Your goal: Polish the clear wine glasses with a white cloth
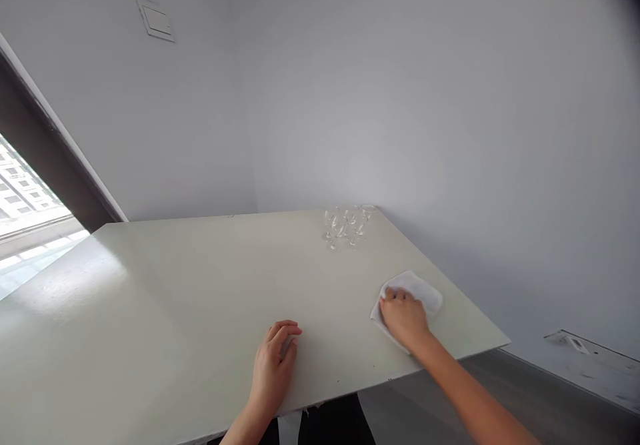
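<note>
Item: my right hand (404,318), palm down, gripping a folded white cloth (421,290) flat against the pale tabletop (165,285) at two o'clock, pressure on. Item: my left hand (275,371), empty, loosely curled, bracing at eleven. Item: clear glasses (345,227), clustered at twelve, clear of the cloth.

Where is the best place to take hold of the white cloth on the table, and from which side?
Probably the free far-right edge of the white cloth, coming from above: the cloth lies flat on the table, and the right hand covers its near part, leaving that edge open for a pinch.
</note>
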The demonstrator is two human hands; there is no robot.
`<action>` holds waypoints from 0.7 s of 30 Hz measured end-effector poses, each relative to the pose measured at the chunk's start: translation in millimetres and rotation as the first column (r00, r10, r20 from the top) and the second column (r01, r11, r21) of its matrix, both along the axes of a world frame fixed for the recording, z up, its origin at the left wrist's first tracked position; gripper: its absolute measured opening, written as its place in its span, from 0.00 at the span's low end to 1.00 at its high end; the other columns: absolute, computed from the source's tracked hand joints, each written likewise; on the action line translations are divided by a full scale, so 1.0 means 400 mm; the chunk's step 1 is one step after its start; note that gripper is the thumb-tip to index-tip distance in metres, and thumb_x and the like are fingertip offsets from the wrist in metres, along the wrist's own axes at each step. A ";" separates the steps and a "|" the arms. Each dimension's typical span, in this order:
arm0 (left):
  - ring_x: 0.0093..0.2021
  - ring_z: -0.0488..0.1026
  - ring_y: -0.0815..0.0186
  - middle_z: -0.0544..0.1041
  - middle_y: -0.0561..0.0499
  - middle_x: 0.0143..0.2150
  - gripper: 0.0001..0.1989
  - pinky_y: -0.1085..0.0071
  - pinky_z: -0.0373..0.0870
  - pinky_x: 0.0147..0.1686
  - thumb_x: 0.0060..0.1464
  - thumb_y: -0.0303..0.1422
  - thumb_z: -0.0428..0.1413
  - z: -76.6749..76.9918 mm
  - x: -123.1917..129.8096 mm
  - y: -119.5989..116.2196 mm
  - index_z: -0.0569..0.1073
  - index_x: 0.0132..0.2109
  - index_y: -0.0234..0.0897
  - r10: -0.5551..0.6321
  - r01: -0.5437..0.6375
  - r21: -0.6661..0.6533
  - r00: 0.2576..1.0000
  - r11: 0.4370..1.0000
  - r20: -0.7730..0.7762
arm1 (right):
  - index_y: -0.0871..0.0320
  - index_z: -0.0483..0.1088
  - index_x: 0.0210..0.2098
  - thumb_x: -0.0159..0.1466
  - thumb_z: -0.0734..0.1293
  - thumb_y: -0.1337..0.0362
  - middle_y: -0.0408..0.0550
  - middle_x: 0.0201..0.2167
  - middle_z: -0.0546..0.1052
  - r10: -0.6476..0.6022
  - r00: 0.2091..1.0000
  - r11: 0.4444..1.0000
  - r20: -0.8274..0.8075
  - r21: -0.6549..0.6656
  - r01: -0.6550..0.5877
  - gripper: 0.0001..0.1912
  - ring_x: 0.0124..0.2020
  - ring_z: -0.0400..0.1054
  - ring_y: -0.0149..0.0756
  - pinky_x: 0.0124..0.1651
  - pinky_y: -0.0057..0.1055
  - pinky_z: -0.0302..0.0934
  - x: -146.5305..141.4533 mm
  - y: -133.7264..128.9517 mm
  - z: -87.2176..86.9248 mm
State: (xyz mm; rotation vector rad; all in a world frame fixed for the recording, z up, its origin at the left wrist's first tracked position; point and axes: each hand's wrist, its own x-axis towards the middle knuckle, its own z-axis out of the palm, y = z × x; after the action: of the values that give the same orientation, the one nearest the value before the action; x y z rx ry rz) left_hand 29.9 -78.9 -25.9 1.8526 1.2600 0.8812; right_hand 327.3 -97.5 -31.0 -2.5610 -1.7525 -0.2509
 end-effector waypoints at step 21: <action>0.38 0.70 0.66 0.73 0.49 0.42 0.12 0.71 0.66 0.38 0.49 0.36 0.48 0.083 -0.027 0.154 0.73 0.39 0.40 -0.069 0.079 -0.141 0.995 0.987 0.077 | 0.60 0.66 0.34 0.47 0.64 0.69 0.50 0.39 0.72 0.255 0.242 0.895 -0.936 0.323 0.307 0.12 0.22 0.64 0.25 0.20 0.22 0.56 -0.075 0.457 0.012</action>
State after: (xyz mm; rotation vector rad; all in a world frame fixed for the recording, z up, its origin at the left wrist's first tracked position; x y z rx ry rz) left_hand 19.3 -17.5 7.3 1.7272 1.1718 0.7889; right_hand 297.2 85.2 -26.2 -1.6057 -0.9096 0.7521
